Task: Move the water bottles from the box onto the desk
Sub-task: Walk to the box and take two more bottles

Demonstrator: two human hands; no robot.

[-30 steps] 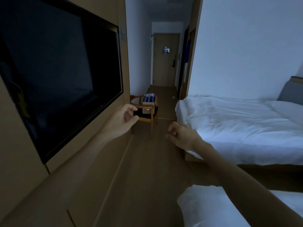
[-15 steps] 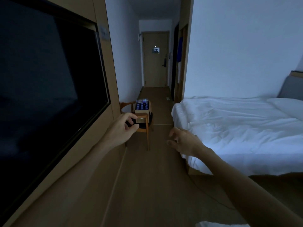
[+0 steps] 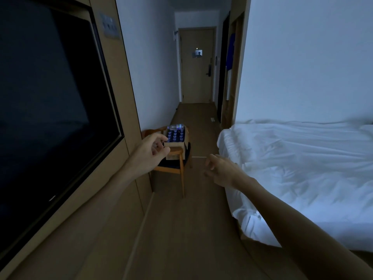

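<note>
- Likely heavy and slick, the water bottles (image 3: 176,136) fill the box (image 3: 175,144); grip each round the body
- Left hand (image 3: 150,152) loosely curled, right hand (image 3: 221,170) relaxed, both empty

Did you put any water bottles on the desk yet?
Not yet, as far as I can see. The bottles sit in the box on the chair. The left hand and right hand hold nothing. No desk is in view. All the carrying is left.
</note>
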